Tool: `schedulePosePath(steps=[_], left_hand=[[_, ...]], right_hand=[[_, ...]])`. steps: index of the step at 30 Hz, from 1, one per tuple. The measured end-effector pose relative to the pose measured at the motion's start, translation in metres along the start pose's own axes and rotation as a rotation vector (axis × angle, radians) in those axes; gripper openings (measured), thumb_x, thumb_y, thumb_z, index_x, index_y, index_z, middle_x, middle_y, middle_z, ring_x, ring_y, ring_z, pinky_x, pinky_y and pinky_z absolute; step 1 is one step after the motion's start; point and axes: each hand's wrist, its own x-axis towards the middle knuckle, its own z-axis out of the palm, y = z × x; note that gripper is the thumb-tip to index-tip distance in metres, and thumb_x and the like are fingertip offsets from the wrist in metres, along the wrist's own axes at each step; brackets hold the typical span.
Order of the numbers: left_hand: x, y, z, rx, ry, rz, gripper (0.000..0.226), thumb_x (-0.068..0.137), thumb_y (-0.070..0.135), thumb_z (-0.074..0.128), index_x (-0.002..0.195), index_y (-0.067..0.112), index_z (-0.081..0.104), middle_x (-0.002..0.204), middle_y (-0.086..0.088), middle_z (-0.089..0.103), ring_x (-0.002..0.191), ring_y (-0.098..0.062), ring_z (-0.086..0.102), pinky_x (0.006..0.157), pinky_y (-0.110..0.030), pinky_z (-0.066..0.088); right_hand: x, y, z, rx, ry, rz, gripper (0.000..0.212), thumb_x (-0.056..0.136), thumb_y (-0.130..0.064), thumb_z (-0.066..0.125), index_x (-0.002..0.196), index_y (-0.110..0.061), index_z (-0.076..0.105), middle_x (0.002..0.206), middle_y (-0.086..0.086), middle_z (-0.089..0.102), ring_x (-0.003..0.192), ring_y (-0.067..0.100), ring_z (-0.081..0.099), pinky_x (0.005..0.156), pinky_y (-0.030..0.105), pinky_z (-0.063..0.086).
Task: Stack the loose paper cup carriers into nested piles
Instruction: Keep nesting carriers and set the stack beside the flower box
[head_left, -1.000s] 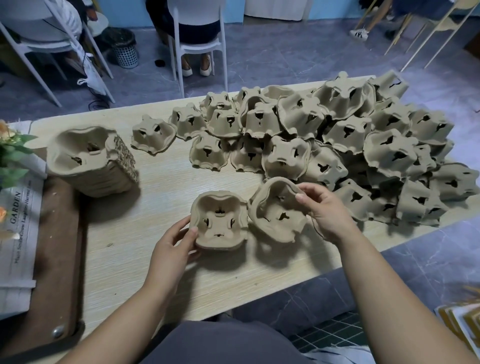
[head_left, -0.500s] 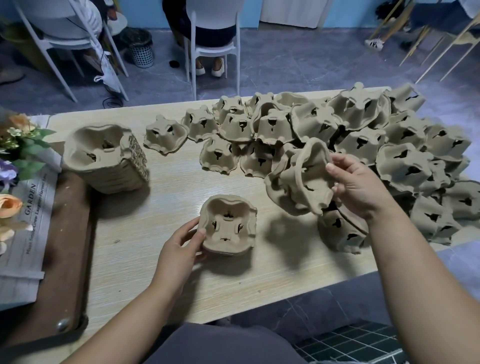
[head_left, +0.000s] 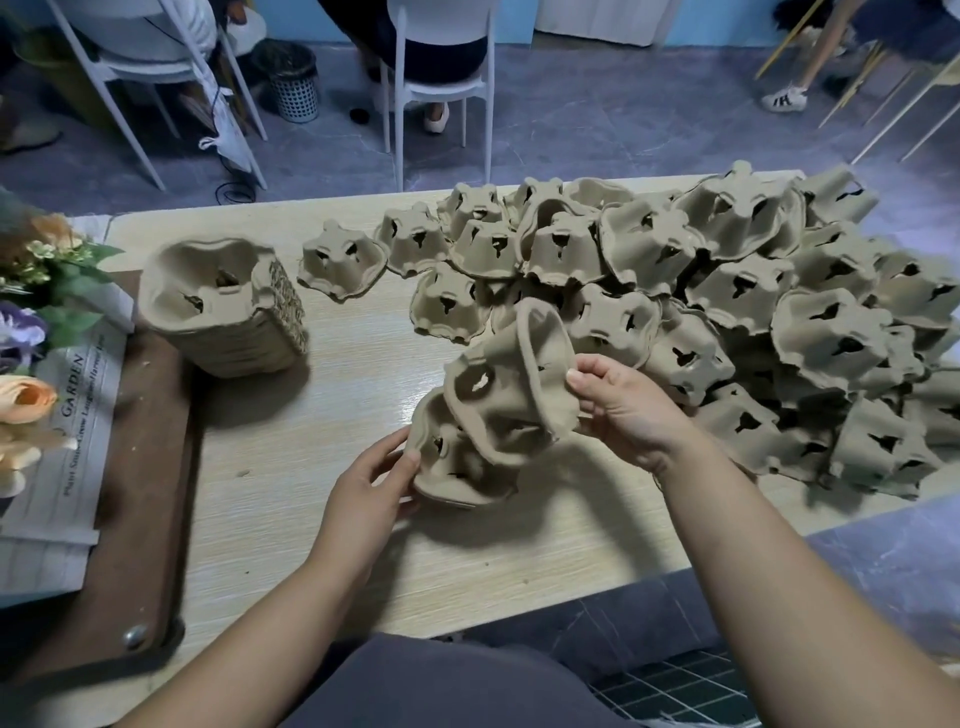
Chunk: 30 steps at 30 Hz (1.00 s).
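Note:
A brown pulp cup carrier (head_left: 511, 395) is tilted in the air above the table, pinched at its rim by my right hand (head_left: 623, 410). It overlaps a second carrier (head_left: 447, 467) that stands tipped on the wooden table (head_left: 291, 467), gripped at its left edge by my left hand (head_left: 371, 488). A tall nested pile of carriers (head_left: 223, 306) stands at the left. A big heap of loose carriers (head_left: 727, 312), most upside down, covers the table's right half.
Artificial flowers (head_left: 31, 312) and printed paper lie on a brown board at the left edge. White chairs (head_left: 441, 78), a mesh bin (head_left: 293, 83) and seated people's legs are beyond the table. The table's near edge is just below my forearms.
My right hand brought its carrier down and left from beside the heap onto the one in my left hand. My left hand tipped its carrier up off the table.

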Motion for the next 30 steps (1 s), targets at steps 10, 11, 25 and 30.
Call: schedulePosePath(steps=[10,11,25,30], left_hand=[[-0.004,0.018,0.005,0.248,0.152,0.251,0.014,0.093,0.027,0.058,0.097,0.039,0.063,0.111,0.008,0.062,0.106,-0.005,0.056,0.091,-0.025,0.042],[-0.006,0.025,0.008,0.288,0.155,0.304,0.011,0.091,0.028,0.059,0.091,0.038,0.065,0.105,0.010,0.062,0.103,-0.005,0.055,0.087,-0.023,0.040],[-0.007,0.059,0.017,0.270,0.001,0.246,0.030,0.094,0.004,0.054,0.099,0.026,0.072,0.069,0.007,0.068,0.061,0.001,0.060,0.064,-0.015,0.049],[-0.002,0.069,0.019,0.240,-0.076,0.155,0.020,0.096,0.016,0.054,0.090,0.027,0.069,0.069,0.008,0.066,0.056,-0.003,0.059,0.053,-0.016,0.048]], right_hand=[[-0.021,0.016,-0.002,-0.008,0.095,0.043,0.007,0.096,-0.010,0.048,0.093,-0.014,0.052,0.083,0.003,0.067,0.070,0.008,0.064,0.060,0.024,0.053],[-0.022,0.016,-0.001,-0.006,0.096,0.047,0.006,0.096,-0.010,0.048,0.093,-0.014,0.052,0.085,0.004,0.067,0.072,0.009,0.064,0.064,0.027,0.052],[-0.030,0.007,-0.008,0.023,0.186,0.038,0.008,0.095,-0.011,0.050,0.089,-0.012,0.055,0.084,0.005,0.068,0.072,0.012,0.067,0.058,0.022,0.057],[-0.035,0.000,-0.012,0.007,0.161,0.044,0.007,0.095,-0.010,0.049,0.090,-0.011,0.054,0.086,0.006,0.066,0.078,0.015,0.064,0.057,0.023,0.057]])
